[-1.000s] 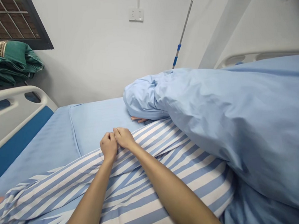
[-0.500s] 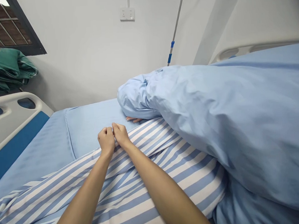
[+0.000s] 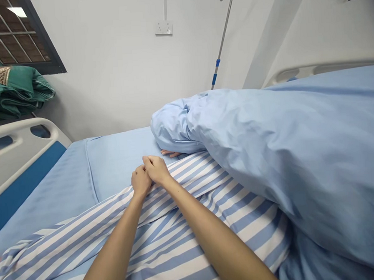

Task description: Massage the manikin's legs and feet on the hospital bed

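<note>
My left hand is closed in a fist over the far leg of the blue-and-white striped trousers, worn by a person lying on the bed. Beside it my right hand, also a fist, touches the left and partly overlaps it. Nothing shows in either hand, and the trouser fabric is not pulled up towards them. The undersides of both fists are hidden. Just beyond, the fingertips of the lying person's hand stick out from under a light blue quilt.
A light blue sheet covers the mattress. At left stands the bed's end board, with folded green fabric behind it. A drip stand rises beyond the quilt, near a wall socket.
My fists have drawn closer, the right now overlapping the left. The view has tilted up slightly, bringing the drip stand's hooks into sight.
</note>
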Demonstrator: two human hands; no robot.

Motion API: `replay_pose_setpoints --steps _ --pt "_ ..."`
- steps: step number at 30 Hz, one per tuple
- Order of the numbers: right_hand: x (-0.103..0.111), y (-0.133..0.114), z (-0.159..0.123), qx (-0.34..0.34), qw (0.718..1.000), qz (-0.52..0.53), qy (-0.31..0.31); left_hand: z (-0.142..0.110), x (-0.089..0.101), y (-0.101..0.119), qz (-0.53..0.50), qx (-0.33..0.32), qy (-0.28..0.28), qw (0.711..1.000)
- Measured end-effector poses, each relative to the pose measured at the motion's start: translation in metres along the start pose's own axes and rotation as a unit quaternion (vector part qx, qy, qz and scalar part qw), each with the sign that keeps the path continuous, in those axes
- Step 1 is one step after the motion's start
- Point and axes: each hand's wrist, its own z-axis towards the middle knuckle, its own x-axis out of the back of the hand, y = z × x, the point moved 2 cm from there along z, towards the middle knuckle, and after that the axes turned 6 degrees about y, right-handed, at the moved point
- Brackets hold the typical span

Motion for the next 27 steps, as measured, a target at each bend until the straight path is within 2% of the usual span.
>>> replay_pose_setpoints --steps 3,5,11,15,18,20,23,25,27 --pt "0.008 -0.007 0.009 0.042 0.998 -0.04 -0.028 -0.003 0.0 0.002 0.007 -0.012 0.006 1.0" --pt "0.01 -0.002 0.011 0.055 0.997 -0.053 -0.029 -0.005 0.001 0.003 -0.004 -0.014 0.011 1.0" --pt "0.002 0.036 -0.003 -0.001 0.995 -0.095 -0.021 -0.006 -0.001 0.003 -0.025 -0.015 0.042 0.999" --pt "0.002 0.043 -0.003 0.001 1.0 -0.014 0.015 -0.007 0.002 0.011 -0.053 -0.017 0.046 0.997" --pt "0.006 0.045 0.004 -0.02 0.996 0.082 0.04 -0.009 0.011 0.031 -0.146 0.01 0.052 0.988" --pt "0.008 0.047 0.009 -0.065 0.979 0.187 0.044 -0.011 0.016 0.049 -0.242 0.027 0.071 0.967" --pt "0.01 0.053 0.014 -0.179 0.919 0.351 0.031 -0.015 0.015 0.068 -0.322 0.028 0.11 0.94" --pt "0.011 0.055 0.016 -0.226 0.883 0.411 0.022 -0.018 0.005 0.07 -0.301 0.03 0.125 0.945" --pt "0.012 0.057 0.017 -0.223 0.877 0.425 0.039 -0.021 -0.008 0.066 -0.237 0.033 0.13 0.962"
